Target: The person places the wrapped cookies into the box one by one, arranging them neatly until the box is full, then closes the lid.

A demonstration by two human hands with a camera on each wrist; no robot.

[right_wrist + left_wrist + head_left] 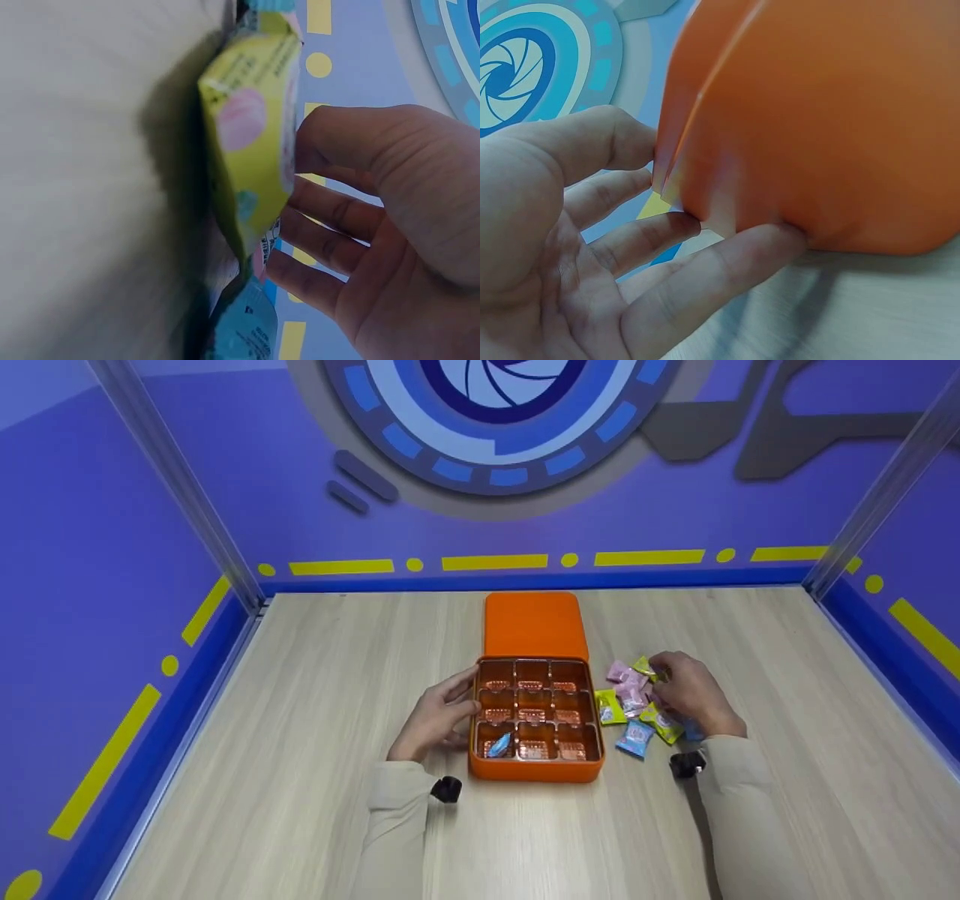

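Both hands are at work: my left hand (435, 716) rests loosely spread fingers against the left side of the orange box (536, 770), while my right hand (694, 690) reaches its fingertips to a yellow packet (643, 666) at the pile's far side; whether they pinch it, I cannot tell. I'd best take one crimped end, gently, so its neighbours aren't dragged along, and steady the box lightly. These packets are small glossy pillows, yellow, pink (630, 697) and blue (635, 738), crowded just right of the box; one yellow wrapper (247, 127) shows a pink oval and fine print. Another blue packet (499, 745) lies slanted in the near-left compartment (486, 732). Farther off, the orange lid (534, 624) adjoins the box's far edge.
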